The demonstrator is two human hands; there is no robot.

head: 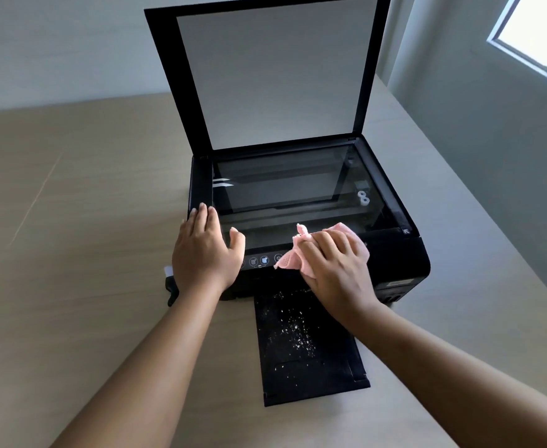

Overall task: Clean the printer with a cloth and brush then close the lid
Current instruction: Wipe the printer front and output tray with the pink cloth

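a pale wood-grain bench point(71, 221) meets grey walls point(459, 124), with a bright window point(537, 37) at the upper right. the black printer point(401, 257) stands on the bench with its lid point(265, 76) upright and its front tray point(314, 367) flecked with white specks. the left hand point(204, 250) rests flat on the printer's left front corner, fingers together, thumb apart. the right hand point(336, 266) presses the pink cloth point(293, 257) onto the front edge, fingers close together.
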